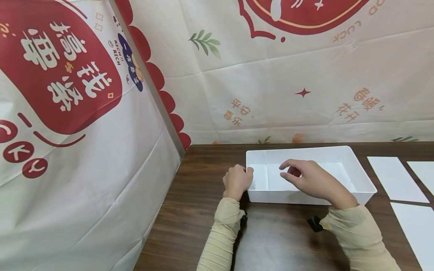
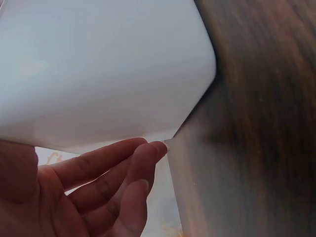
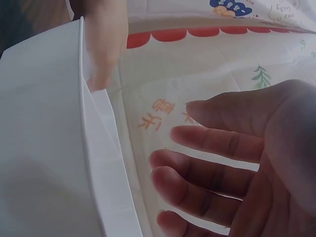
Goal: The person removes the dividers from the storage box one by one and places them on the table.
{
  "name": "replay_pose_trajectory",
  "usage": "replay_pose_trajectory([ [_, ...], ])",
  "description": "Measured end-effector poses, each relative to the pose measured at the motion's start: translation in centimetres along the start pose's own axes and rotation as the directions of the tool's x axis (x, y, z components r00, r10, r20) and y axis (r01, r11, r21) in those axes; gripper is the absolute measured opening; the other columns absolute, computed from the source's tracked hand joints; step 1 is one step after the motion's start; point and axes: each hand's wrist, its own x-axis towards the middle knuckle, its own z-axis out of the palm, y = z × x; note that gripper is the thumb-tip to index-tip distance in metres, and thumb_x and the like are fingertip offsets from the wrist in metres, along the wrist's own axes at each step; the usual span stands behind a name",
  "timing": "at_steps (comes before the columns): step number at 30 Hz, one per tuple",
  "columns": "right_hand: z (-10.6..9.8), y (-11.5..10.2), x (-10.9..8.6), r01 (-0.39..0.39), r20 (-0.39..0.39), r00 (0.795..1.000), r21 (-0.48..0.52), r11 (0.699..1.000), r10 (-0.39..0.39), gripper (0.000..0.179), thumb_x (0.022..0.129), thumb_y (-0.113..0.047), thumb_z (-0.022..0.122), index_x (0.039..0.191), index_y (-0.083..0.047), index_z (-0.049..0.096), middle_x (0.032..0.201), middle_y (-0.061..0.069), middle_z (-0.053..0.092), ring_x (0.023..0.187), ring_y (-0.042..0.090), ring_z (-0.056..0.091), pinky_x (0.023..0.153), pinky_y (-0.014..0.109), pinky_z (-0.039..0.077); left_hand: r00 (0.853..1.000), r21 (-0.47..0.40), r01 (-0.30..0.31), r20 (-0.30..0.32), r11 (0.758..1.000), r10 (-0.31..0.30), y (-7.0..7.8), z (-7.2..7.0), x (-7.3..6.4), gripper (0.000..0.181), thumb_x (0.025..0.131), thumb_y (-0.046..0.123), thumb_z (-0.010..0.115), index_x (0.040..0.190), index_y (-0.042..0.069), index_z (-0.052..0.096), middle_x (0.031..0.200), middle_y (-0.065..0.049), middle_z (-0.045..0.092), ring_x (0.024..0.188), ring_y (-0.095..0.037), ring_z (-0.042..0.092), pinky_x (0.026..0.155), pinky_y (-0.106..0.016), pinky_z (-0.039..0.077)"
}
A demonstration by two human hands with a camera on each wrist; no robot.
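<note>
A white rectangular plastic box (image 1: pixel 305 196), open at the top, stands on the dark wooden table; a low ridge crosses its floor near the left end. My left hand (image 1: pixel 237 180) grips the box's left end, the thumb at the rim. In the left wrist view its curled fingers (image 2: pixel 106 180) lie along the outside of the end wall, and the thumb tip is hidden. Above the box's interior hovers my right hand (image 1: pixel 310 178), holding nothing. Its fingers (image 3: pixel 202 175) are loosely bent and spread in the right wrist view, apart from the box wall (image 3: pixel 44 123).
White sheets or cards (image 1: pixel 396 178) lie on the table right of the box, another one (image 1: pixel 417 226) nearer me. A printed cloth (image 1: pixel 288 94) hangs behind the table, and a second cloth (image 1: pixel 84 169) covers the left side. The wooden tabletop (image 1: pixel 176 226) extends left of the box.
</note>
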Motion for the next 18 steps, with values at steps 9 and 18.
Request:
replay_pose_trajectory([
  [9, 0.7, -0.4, 1.2, 0.005, 0.023, 1.000, 0.013, 1.000, -0.005, 0.018, 0.093, -0.014, 0.068, 0.107, -0.003, 0.069, 0.072, -0.007, 0.058, 0.063, 0.007, 0.048, 0.058, 0.026, 0.043, 1.000, 0.016, -0.003, -0.007, 1.000, 0.003, -0.1, 0.0, 0.0, 0.049, 0.093, 0.040, 0.052, 0.049, 0.019, 0.048, 0.065, 0.000, 0.063, 0.064, -0.021, 0.063, 0.057, -0.038, 0.043],
  [18, 1.2, -0.1, 2.3, 0.023, 0.011, 1.000, 0.010, 1.000, -0.024, 0.017, 0.092, -0.014, 0.067, 0.106, -0.003, 0.069, 0.072, -0.006, 0.061, 0.063, 0.007, 0.050, 0.059, 0.027, 0.044, 1.000, 0.026, 0.003, -0.012, 1.000, -0.003, 0.0, 0.0, 0.1, 0.048, 0.092, 0.041, 0.052, 0.050, 0.019, 0.053, 0.072, -0.003, 0.069, 0.071, -0.024, 0.067, 0.059, -0.040, 0.045],
])
